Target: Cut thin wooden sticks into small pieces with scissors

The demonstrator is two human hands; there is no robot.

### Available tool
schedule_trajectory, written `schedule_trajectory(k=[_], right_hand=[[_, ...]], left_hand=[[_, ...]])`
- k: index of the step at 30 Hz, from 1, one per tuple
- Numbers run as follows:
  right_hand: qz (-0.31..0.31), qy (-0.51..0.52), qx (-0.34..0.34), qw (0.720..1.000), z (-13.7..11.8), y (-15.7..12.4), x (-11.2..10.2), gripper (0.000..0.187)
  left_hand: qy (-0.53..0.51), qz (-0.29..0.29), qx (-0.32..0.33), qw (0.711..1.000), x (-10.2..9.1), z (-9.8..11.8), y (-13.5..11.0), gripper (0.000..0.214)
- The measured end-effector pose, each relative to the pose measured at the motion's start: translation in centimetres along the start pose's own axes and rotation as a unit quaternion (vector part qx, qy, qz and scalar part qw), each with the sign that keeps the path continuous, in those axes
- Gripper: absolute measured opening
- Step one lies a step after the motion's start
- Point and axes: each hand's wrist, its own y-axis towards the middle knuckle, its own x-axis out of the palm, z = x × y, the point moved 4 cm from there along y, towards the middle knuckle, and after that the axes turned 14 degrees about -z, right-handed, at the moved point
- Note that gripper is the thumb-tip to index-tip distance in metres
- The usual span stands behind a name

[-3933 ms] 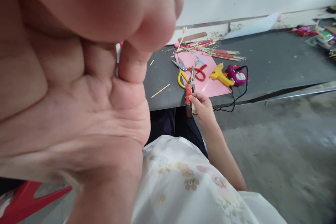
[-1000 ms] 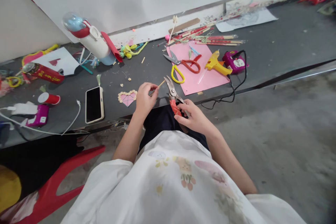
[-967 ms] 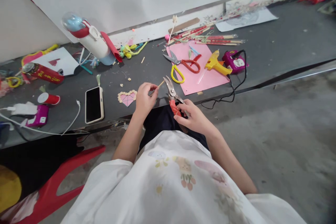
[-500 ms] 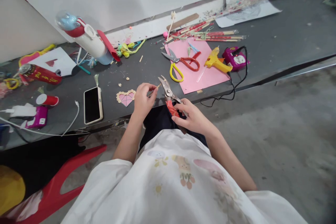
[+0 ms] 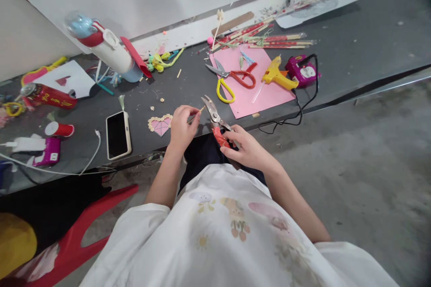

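My left hand (image 5: 184, 126) pinches a thin wooden stick (image 5: 202, 109), whose tip points toward the blades of the pruning shears. My right hand (image 5: 247, 147) is wrapped round the red-taped handle of these pruning shears (image 5: 214, 116); their curved jaws are apart, close to the stick's end. Just left of my left hand lies a pink paper heart (image 5: 160, 127) with dark lines and a border of small pale wooden pieces along its upper edge. A couple of tiny wooden clusters (image 5: 162, 100) rest above it.
Scissors (image 5: 232, 74) and a yellow glue gun (image 5: 279, 75) lie on pink paper (image 5: 247, 106), with a purple power socket (image 5: 303, 71) beside them. Bundled sticks (image 5: 279, 41) lie behind. A phone (image 5: 117, 135), thread spool (image 5: 59, 129), red can (image 5: 50, 96) and bottle (image 5: 107, 51) are at left.
The camera view has shifted slightly. Both hands keep their grips, and the stick and pruning shears stay nearly in the same place.
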Motion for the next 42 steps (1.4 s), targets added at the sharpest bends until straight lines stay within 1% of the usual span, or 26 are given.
schedule_trajectory(k=[6,10,12,14,16,17,18,19,20,21,22,24,25,27,29,31,33,36,39,42], right_hand=[[-0.013,-0.005,0.005,1.0,0.1,0.1,0.0,0.009],[-0.027,0.004,0.008,1.0,0.2,0.2,0.2,0.011],[-0.025,0.014,0.005,1.0,0.4,0.4,0.3,0.012],[-0.012,0.025,-0.001,1.0,0.7,0.7,0.4,0.013],[0.01,0.041,-0.007,0.999,1.0,1.2,0.5,0.015],[0.023,0.055,-0.01,0.998,1.2,1.4,0.5,0.015],[0.038,0.076,-0.012,0.996,1.4,1.8,0.6,0.016],[0.051,0.106,-0.013,0.993,1.5,2.1,0.6,0.016],[0.059,0.143,-0.012,0.988,1.7,2.5,0.6,0.016],[0.057,0.183,-0.009,0.981,1.7,2.9,0.8,0.017],[0.046,0.225,-0.01,0.973,1.7,3.3,1.0,0.018],[0.013,0.307,-0.022,0.951,1.3,4.2,1.4,0.02],[0.005,0.34,-0.028,0.94,1.0,4.6,1.6,0.02],[-0.003,0.387,-0.03,0.922,0.6,5.3,1.9,0.021],[-0.006,0.421,-0.024,0.907,0.4,6.1,2.2,0.025],[-0.01,0.452,-0.019,0.892,0.3,6.8,2.5,0.028],[-0.015,0.48,-0.01,0.877,0.3,7.6,2.7,0.028],[-0.02,0.51,0.0,0.86,0.3,8.7,2.8,0.025],[-0.008,0.522,-0.018,0.853,0.1,9.6,2.4,0.022],[-0.006,0.527,-0.024,0.849,-0.1,10.4,2.2,0.02]], left_hand=[[0.041,-0.01,-0.005,0.999,-0.2,0.1,0.0,0.016],[0.046,-0.013,-0.001,0.999,-0.3,0.1,0.1,0.015],[0.048,0.001,-0.001,0.999,-0.4,0.3,0.1,0.014],[0.044,0.04,-0.009,0.998,-0.7,0.7,-0.3,0.014],[0.016,0.077,-0.034,0.996,-0.9,1.2,-1.0,0.015],[-0.014,0.08,-0.055,0.995,-0.8,1.5,-1.4,0.017],[-0.055,0.065,-0.081,0.993,-0.6,1.7,-1.9,0.021],[-0.114,0.034,-0.108,0.987,0.0,1.8,-2.4,0.025],[-0.196,-0.011,-0.135,0.971,0.7,1.9,-2.9,0.029],[-0.282,-0.062,-0.154,0.945,1.6,2.0,-3.3,0.037],[-0.352,-0.099,-0.16,0.917,2.4,2.3,-3.7,0.049],[-0.442,-0.136,-0.16,0.872,3.7,2.7,-4.2,0.07],[-0.47,-0.151,-0.159,0.855,4.2,2.9,-4.3,0.076],[-0.502,-0.176,-0.168,0.83,4.9,3.2,-4.3,0.079],[-0.519,-0.183,-0.192,0.813,5.2,3.4,-4.1,0.077],[-0.54,-0.17,-0.213,0.797,5.0,3.5,-3.9,0.072],[-0.573,-0.158,-0.215,0.775,4.6,3.6,-3.5,0.066],[-0.609,-0.164,-0.21,0.747,4.1,3.7,-2.8,0.059],[-0.615,-0.171,-0.221,0.737,3.7,3.4,-2.3,0.055],[-0.612,-0.167,-0.232,0.737,3.4,2.8,-2.0,0.053]])
